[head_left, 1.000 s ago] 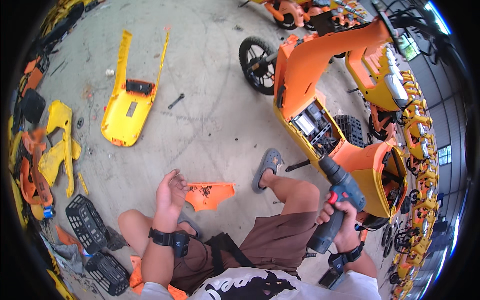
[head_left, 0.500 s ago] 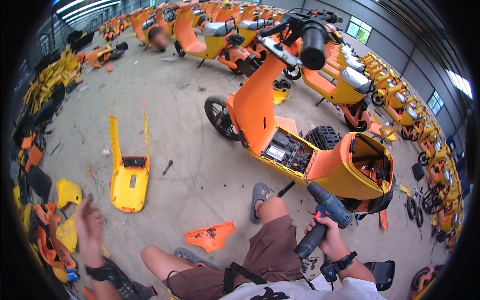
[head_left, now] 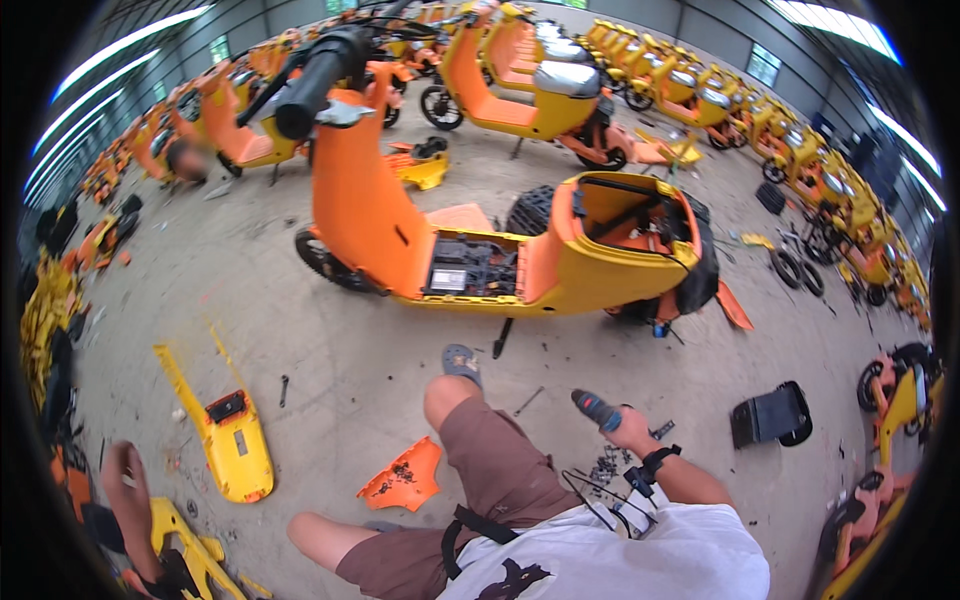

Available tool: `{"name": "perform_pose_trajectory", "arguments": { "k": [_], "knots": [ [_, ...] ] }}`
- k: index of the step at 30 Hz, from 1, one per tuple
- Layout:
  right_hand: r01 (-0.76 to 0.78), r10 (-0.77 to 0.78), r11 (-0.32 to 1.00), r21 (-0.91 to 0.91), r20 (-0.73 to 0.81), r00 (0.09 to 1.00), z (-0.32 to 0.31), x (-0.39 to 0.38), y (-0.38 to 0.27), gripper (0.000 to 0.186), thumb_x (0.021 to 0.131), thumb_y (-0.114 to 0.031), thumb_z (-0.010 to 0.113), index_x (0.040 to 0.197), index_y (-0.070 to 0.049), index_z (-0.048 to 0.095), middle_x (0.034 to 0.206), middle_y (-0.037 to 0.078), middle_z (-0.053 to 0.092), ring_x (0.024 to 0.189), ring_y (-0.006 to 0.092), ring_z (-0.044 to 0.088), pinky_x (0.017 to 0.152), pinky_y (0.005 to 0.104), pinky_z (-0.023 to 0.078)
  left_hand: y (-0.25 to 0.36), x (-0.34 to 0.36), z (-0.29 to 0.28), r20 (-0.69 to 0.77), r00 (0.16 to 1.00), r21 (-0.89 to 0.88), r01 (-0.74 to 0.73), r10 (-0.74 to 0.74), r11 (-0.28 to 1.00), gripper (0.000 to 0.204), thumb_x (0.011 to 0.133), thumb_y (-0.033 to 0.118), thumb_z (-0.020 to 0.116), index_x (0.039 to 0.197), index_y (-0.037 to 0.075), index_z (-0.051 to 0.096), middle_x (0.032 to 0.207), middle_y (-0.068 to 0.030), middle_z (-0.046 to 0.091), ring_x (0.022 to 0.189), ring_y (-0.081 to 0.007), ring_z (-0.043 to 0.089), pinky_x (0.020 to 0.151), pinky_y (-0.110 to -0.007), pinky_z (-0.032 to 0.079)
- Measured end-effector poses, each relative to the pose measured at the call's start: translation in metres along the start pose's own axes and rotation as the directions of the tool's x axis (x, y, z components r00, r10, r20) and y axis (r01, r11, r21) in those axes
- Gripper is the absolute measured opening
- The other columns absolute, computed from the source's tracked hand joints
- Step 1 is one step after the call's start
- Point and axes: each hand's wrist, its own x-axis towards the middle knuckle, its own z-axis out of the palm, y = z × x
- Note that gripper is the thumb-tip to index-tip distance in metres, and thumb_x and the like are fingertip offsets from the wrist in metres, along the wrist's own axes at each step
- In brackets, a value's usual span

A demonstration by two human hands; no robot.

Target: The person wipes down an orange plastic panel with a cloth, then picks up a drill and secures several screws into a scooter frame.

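Note:
My right hand (head_left: 629,432) is closed round a blue-and-black cordless drill (head_left: 598,410), its nose toward the scooter, over the floor beside my right knee. Loose dark screws (head_left: 608,466) lie beneath that arm. Out at the far left, my left hand (head_left: 125,482) is raised with nothing in it, fingers loosely bent; a yellow frame-shaped panel (head_left: 190,545) is nearest to it. In front of me stands an orange and yellow scooter (head_left: 610,270) on its kickstand. Its floor compartment (head_left: 470,272) is uncovered, showing electronics and wiring, and its seat opening is bare.
A long yellow panel (head_left: 250,468), a wrench (head_left: 284,391) and an orange panel (head_left: 418,470) bearing screws lie left of my legs. A thin rod-like tool (head_left: 530,401) lies by my foot. Rightward is a black bin-like part (head_left: 770,418). Rows of parked scooters (head_left: 545,95) stand behind.
My view has turned rightward, so the scooter appears further left. The right hand with the drill has drawn back from the scooter's rear. My left hand remains raised and empty.

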Motion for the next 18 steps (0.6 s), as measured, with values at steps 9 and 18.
{"name": "perform_pose_trajectory", "arguments": {
  "k": [9,18],
  "knots": [
    [-0.447,0.417,0.895,-0.003,0.366,0.832,0.110,-0.094,0.121,0.048,0.065,-0.037,0.067,0.099,-0.003,0.071,0.104,0.022,0.068,0.099,0.0357,0.066,0.085,0.0411,0.053,0.040,0.021,0.038,0.160,0.953,-0.019,-0.256,0.256,0.966,0.008,0.083,-0.005,0.059,0.089,-0.003,0.054,0.079,-0.0185,0.052,0.074,-0.0362,0.052,0.063,-0.040,0.040],
    [-0.520,0.480,0.854,-0.014,0.402,0.779,0.149,-0.147,0.166,0.050,0.064,-0.037,0.067,0.098,0.000,0.070,0.100,0.022,0.069,0.097,0.0348,0.067,0.084,0.0399,0.052,0.105,0.040,0.056,0.196,0.913,-0.123,-0.339,0.358,0.933,0.008,0.081,-0.007,0.060,0.086,-0.003,0.055,0.077,-0.0178,0.053,0.070,-0.0359,0.053,0.061,-0.040,0.041]
  ]
}}
